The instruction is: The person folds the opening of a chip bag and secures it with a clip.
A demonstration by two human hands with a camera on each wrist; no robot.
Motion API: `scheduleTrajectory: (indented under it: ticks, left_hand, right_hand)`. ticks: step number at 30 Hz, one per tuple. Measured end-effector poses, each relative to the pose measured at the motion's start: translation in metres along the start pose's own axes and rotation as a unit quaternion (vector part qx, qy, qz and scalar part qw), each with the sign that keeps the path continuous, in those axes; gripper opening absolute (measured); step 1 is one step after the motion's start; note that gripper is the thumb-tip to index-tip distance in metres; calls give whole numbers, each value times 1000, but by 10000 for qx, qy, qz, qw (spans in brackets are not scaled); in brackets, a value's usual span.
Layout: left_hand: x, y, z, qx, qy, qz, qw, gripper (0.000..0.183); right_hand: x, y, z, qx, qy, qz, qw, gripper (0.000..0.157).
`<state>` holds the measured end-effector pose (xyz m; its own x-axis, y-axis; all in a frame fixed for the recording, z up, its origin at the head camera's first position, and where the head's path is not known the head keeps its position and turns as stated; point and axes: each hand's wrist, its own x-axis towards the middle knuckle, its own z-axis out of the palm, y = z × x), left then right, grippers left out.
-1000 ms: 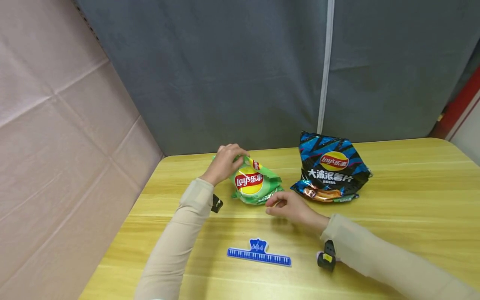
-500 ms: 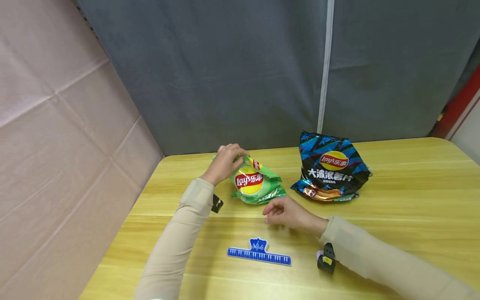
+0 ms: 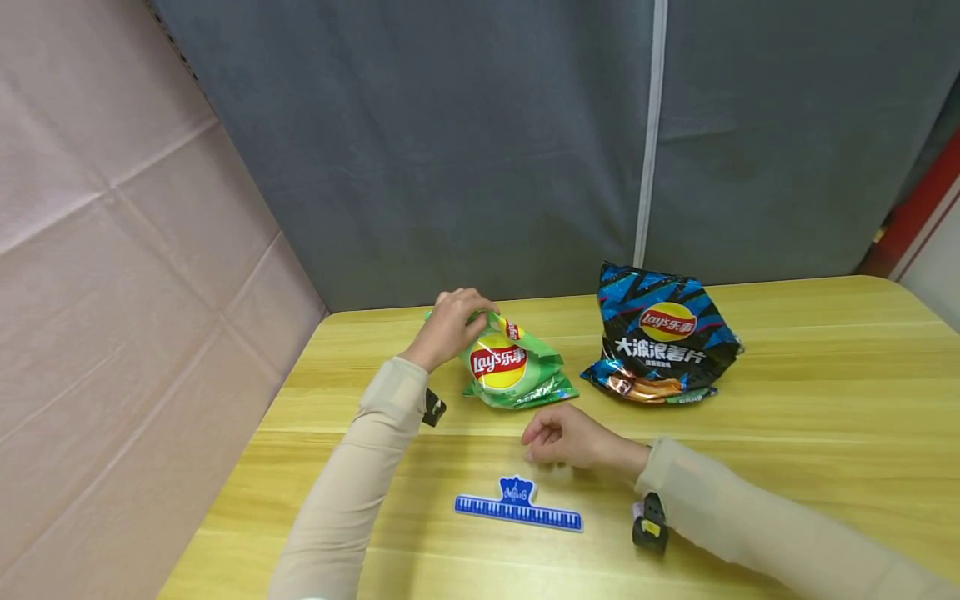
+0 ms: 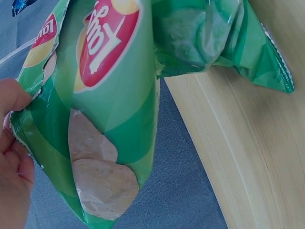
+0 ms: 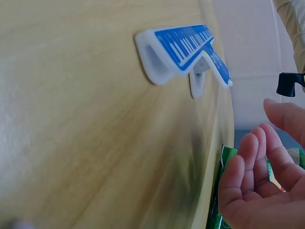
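My left hand [image 3: 448, 327] pinches the folded top edge of a green Lay's chip bag [image 3: 498, 367]. In the left wrist view, the thumb and fingers [image 4: 13, 164] hold the crinkled edge of that bag [image 4: 128, 114]. In front of the bag's lower right corner, my right hand [image 3: 572, 435] hovers with loosely curled fingers and holds nothing. Just nearer to me lies a blue and white piano-keyboard clip [image 3: 517, 508] with a crown-shaped handle. The right wrist view shows the clip [image 5: 183, 47] on the wood, apart from the fingers [image 5: 248, 157].
A black and blue Lay's chip bag [image 3: 666, 337] stands to the right of the green one. Behind the wooden table [image 3: 810, 417] hangs a dark grey curtain [image 3: 450, 167]. A pale cloth wall [image 3: 135, 333] borders the left side.
My right hand has drawn back from the green bag's lower corner, toward me and slightly left, nearer to the clip. The bag's corner has spread out to the right. The left hand stays put.
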<state>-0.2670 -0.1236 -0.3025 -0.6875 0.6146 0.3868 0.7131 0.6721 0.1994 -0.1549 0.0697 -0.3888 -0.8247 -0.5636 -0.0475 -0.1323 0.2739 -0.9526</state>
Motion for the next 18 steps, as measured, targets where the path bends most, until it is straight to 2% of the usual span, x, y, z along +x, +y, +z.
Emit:
scheduleTrajectory:
  ticks: [12,18]
  left_hand:
    - [1,1,0,27,39,-5,10000,20]
    - [0,1,0,21,20,-22,10000,21]
  right_hand:
    - [-5,-1,7,398,-193,366,9983,22]
    - [-5,4,10,355,-436,220,9982,19]
